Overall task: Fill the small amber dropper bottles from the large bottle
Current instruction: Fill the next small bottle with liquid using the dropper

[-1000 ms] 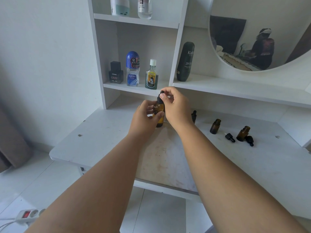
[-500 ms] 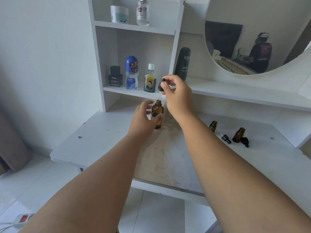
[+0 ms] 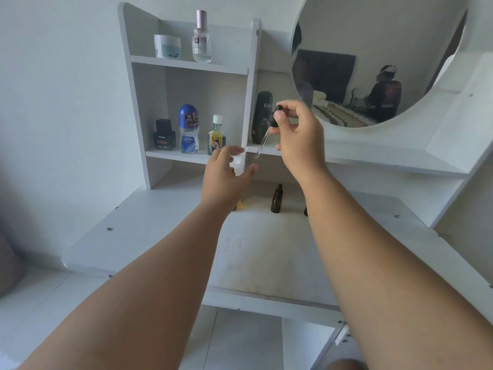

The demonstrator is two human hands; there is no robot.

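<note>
Head view: right hand (image 3: pixel 296 137), fingers pinched on a black-capped glass dropper (image 3: pixel 268 129), raised above the white bench (image 3: pixel 160 231); left hand (image 3: pixel 224 180), fingers spread, hides a bottle.

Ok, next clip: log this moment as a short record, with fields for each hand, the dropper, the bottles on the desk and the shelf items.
right hand: raised, pinching the black cap of a dropper
dropper: out of any bottle, glass tube angled down-left
left hand: open, fingers spread, over the large bottle
large bottle: almost fully hidden behind the left hand
small amber bottle: upright on the desk, capped
desk: white, stained in the middle
lower shelf items: black box bottle, blue roll-on, white-capped bottle
</note>
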